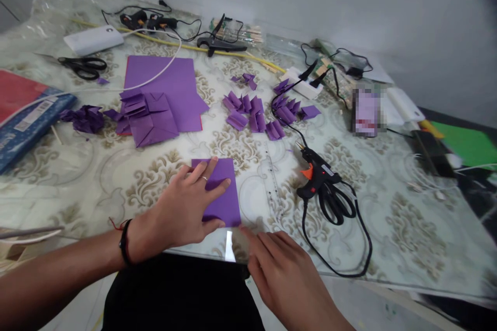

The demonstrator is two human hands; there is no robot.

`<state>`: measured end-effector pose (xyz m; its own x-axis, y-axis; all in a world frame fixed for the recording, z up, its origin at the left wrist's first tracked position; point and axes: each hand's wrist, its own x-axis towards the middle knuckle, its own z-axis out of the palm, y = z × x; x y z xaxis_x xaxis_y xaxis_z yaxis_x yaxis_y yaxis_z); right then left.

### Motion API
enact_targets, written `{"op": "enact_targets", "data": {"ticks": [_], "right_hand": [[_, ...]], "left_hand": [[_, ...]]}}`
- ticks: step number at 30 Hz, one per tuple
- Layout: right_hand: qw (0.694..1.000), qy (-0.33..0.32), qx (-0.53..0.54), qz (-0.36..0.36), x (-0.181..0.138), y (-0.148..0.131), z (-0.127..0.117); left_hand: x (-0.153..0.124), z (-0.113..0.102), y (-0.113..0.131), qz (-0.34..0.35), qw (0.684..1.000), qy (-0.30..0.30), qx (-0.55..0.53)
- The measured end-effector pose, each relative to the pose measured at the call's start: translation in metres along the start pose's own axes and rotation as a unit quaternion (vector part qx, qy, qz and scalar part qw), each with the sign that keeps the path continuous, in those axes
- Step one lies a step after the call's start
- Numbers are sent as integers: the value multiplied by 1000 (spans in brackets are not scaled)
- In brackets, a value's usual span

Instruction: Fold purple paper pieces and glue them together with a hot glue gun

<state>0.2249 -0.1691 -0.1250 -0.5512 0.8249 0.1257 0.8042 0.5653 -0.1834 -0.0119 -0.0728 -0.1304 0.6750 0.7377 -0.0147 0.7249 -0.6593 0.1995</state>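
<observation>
A folded square of purple paper (223, 201) lies flat near the front edge of the table. My left hand (186, 201) rests on it with fingers spread, pressing it against the tabletop. At the paper's near right corner is my right hand (285, 269); its index fingertip touches the corner while the other fingers bend beneath the palm. Nothing shows in its grasp, and its thumb is mostly hidden. Just right of the paper lies a clear ruler (271, 181). Farther right rests a black glue gun (320, 168) with an orange trigger, beside black-handled scissors (337, 206).
Several small folded purple pieces (256, 114) sit beyond the paper. Purple sheets (161, 72) and a folded purple form (153, 119) lie back left, near a crumpled purple paper (87, 119). A white power strip (305, 83), cables and a phone (365, 112) occupy the back right.
</observation>
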Motion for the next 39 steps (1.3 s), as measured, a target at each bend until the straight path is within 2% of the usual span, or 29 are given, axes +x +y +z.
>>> {"op": "enact_targets", "data": {"ticks": [11, 19, 26, 34, 39], "right_hand": [[999, 26, -30, 17, 13, 2, 8], [998, 18, -57, 33, 28, 11, 13], [993, -31, -79, 76, 47, 19, 20], [978, -140, -86, 131, 88, 27, 10], [969, -172, -90, 154, 106, 32, 9]], "left_hand": [[2, -3, -1, 10, 1000, -3, -29], [-1, 2, 1, 5, 1000, -9, 25], [1, 1, 0, 15, 999, 0, 29], [1, 1, 0, 11, 1000, -1, 9], [1, 2, 0, 9, 1000, -2, -9]]}}
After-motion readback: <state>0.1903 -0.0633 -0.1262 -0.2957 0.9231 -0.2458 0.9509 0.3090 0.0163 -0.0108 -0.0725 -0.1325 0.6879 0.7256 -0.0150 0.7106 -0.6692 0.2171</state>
